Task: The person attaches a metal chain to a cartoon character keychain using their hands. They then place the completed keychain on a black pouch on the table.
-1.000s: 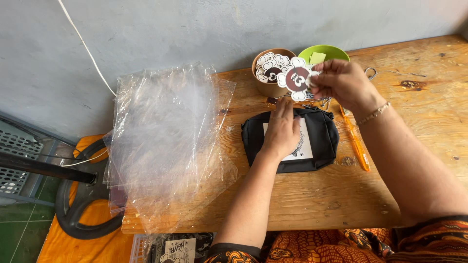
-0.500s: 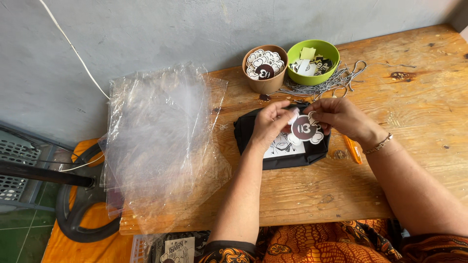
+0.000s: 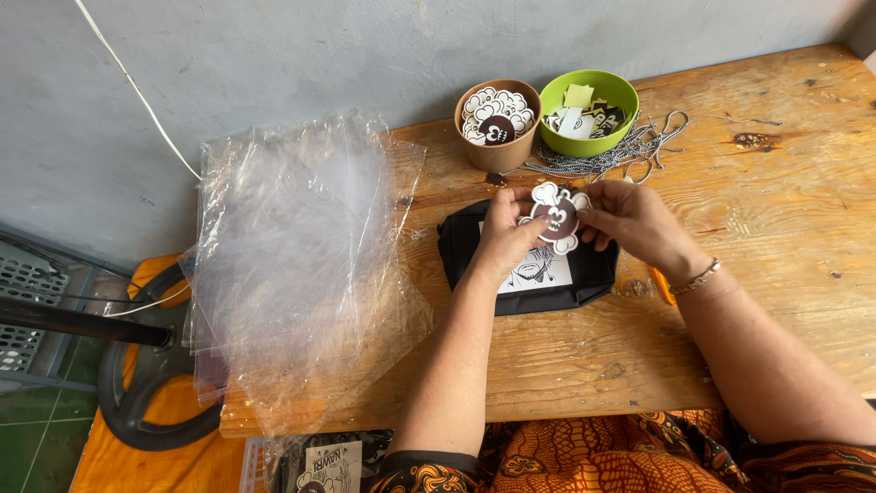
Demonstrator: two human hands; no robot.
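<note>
A flower-shaped sticker (image 3: 555, 217), white-edged with a dark round centre, is gripped by the fingers of the left hand (image 3: 505, 239) and the right hand (image 3: 636, 222), both closed on its edges. It is held just above the black pouch (image 3: 584, 277) lying on the wooden surface (image 3: 776, 228). Behind the pouch stand a brown cup (image 3: 497, 151) of similar stickers and a green bowl (image 3: 593, 135). Left of the pouch, clear plastic bags (image 3: 292, 265) are stacked.

Black pouch (image 3: 525, 274), green bowl (image 3: 589, 114), brown-white sticker (image 3: 557, 217), brown cup (image 3: 497, 151).
</note>
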